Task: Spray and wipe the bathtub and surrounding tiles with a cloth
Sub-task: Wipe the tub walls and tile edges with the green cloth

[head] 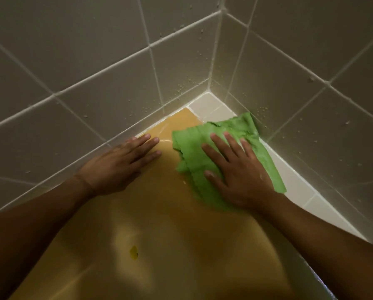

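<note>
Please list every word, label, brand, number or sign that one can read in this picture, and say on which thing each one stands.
None: no writing shows on the cloth, the tub or the tiles.
The dark spot in the tub is a mark, not a letter or sign.

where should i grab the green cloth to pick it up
Pinch the bunched left edge of the green cloth, coming from the open tub side. Its folds look raised there; the right hand pins the middle, and the tiled wall crowds the far edge.
</note>
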The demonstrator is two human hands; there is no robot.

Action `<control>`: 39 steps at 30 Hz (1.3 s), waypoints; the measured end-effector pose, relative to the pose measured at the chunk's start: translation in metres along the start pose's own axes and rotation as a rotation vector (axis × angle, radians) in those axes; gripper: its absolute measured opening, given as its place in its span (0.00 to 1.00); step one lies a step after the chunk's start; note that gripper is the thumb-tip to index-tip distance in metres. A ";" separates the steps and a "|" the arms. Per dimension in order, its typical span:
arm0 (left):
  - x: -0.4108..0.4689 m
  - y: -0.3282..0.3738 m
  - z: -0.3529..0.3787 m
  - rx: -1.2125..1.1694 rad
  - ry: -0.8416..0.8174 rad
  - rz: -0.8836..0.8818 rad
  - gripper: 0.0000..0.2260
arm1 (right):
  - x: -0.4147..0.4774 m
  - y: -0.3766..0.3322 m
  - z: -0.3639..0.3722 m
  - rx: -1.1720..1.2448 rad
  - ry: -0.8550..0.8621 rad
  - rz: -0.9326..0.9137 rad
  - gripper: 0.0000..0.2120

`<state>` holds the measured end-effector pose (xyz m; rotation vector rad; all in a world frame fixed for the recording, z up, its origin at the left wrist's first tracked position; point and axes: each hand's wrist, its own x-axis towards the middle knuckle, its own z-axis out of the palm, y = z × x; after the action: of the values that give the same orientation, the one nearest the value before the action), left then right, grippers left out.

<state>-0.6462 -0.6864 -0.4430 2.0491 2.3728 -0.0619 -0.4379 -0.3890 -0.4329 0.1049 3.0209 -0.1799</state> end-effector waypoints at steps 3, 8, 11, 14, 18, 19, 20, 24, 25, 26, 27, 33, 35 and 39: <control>0.000 0.000 0.002 0.002 0.013 0.015 0.28 | -0.022 0.000 0.001 -0.004 -0.011 0.097 0.31; 0.001 0.001 0.001 -0.036 0.062 0.006 0.28 | 0.032 -0.011 -0.003 0.064 0.063 0.341 0.33; -0.001 0.002 0.003 -0.068 0.087 -0.017 0.25 | 0.082 -0.025 -0.005 0.049 0.046 0.299 0.33; -0.007 0.003 0.006 -0.065 0.078 -0.055 0.25 | 0.084 -0.029 -0.004 0.006 0.010 0.109 0.32; -0.046 0.004 0.008 -0.023 0.055 -0.084 0.27 | 0.033 -0.013 -0.002 -0.019 0.014 0.006 0.30; -0.063 0.005 0.008 -0.011 0.049 -0.082 0.28 | 0.023 -0.010 -0.001 -0.006 0.028 0.047 0.30; -0.081 0.005 0.007 0.007 0.040 -0.078 0.27 | 0.017 -0.007 0.000 0.006 0.045 0.104 0.30; -0.170 0.009 0.006 0.080 -0.015 -0.073 0.25 | 0.034 -0.012 0.000 0.052 0.106 0.320 0.31; -0.190 0.009 0.006 0.094 -0.035 -0.078 0.25 | 0.044 -0.018 0.000 0.062 0.112 0.362 0.32; -0.206 0.010 0.007 0.107 -0.053 -0.083 0.25 | 0.054 -0.025 0.000 0.065 0.106 0.395 0.33; -0.216 0.009 0.007 0.120 -0.066 -0.087 0.25 | 0.063 -0.031 0.000 0.059 0.093 0.413 0.34; -0.219 0.009 0.009 0.155 -0.047 -0.073 0.25 | 0.067 -0.036 -0.001 -0.058 0.018 0.149 0.35; -0.222 0.009 0.011 0.169 -0.046 -0.066 0.25 | 0.055 -0.030 -0.001 -0.082 0.021 0.083 0.34; -0.223 0.008 0.012 0.169 -0.028 -0.057 0.23 | 0.052 -0.029 0.002 -0.056 0.053 0.131 0.34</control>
<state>-0.6057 -0.9060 -0.4480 2.0319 2.4881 -0.2993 -0.4918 -0.4149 -0.4373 0.3058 3.0554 -0.0823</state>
